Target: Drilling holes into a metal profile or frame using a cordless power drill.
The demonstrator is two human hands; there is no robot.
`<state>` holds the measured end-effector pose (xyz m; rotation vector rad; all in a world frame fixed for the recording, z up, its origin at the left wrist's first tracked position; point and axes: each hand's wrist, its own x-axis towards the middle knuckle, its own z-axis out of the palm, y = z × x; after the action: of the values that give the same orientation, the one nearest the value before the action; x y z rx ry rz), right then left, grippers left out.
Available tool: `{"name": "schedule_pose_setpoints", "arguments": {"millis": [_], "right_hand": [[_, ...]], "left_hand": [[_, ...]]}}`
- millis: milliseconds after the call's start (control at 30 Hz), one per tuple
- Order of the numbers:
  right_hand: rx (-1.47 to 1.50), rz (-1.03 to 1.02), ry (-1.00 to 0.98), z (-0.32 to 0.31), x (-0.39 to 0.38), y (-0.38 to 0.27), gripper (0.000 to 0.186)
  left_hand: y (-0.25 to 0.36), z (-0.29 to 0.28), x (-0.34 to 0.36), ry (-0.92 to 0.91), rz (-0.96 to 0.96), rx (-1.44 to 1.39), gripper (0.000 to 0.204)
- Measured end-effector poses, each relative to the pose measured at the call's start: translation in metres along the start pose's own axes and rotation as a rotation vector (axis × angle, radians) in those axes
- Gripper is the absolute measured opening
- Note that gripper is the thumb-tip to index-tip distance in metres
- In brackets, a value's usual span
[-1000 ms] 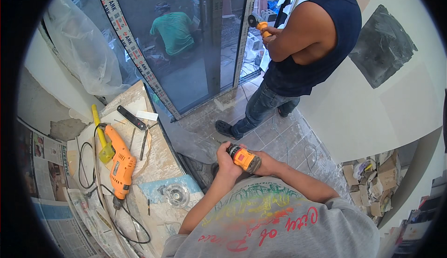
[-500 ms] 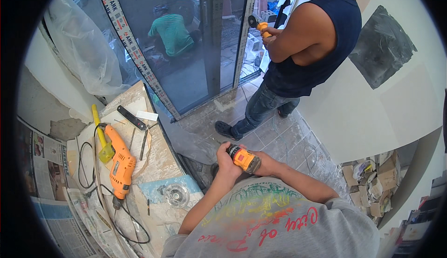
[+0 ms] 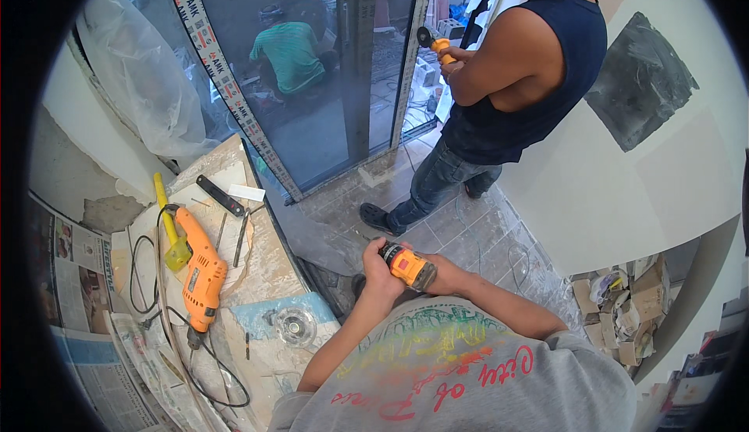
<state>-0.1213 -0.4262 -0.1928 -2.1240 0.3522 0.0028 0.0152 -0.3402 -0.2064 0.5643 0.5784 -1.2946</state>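
Note:
In front of my chest I hold a yellow and black cordless drill (image 3: pixel 412 268), its chuck end pointing away and to the left. My left hand (image 3: pixel 379 274) is closed around the front part near the chuck. My right hand (image 3: pixel 448 274) is closed on the drill from the far right side; the drill's body hides most of its fingers and the handle. A thin bit seems to stick out past my left fingers, too small to make out well.
At left, a dusty worktable (image 3: pixel 275 256) bears an orange corded drill (image 3: pixel 204 268), loose bits, a black tool (image 3: pixel 220 196) and a round metal disc (image 3: pixel 296 327). A co-worker (image 3: pixel 519 73) stands ahead with a yellow power tool (image 3: pixel 438 44). Another person (image 3: pixel 289 58) crouches beyond the glass door. Debris (image 3: pixel 624 307) lies right.

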Motion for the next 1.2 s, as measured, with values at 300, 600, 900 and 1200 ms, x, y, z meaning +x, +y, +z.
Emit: {"name": "schedule_pose_setpoints", "arguments": {"millis": [300, 600, 900, 1200], "right_hand": [[0.009, -0.013, 0.032, 0.005, 0.000, 0.012, 0.051], [0.042, 0.054, -0.012, 0.000, 0.000, 0.002, 0.051], [0.057, 0.048, -0.005, 0.001, 0.000, -0.003, 0.047], [0.004, -0.012, 0.010, 0.000, -0.003, 0.005, 0.047]], "left_hand": [[0.000, 0.002, -0.002, -0.002, -0.003, 0.012, 0.041], [-0.001, 0.003, -0.002, 0.002, 0.014, 0.003, 0.040], [0.002, 0.001, -0.003, -0.001, 0.000, 0.003, 0.040], [-0.005, 0.007, -0.005, 0.023, 0.018, 0.027, 0.040]]}}
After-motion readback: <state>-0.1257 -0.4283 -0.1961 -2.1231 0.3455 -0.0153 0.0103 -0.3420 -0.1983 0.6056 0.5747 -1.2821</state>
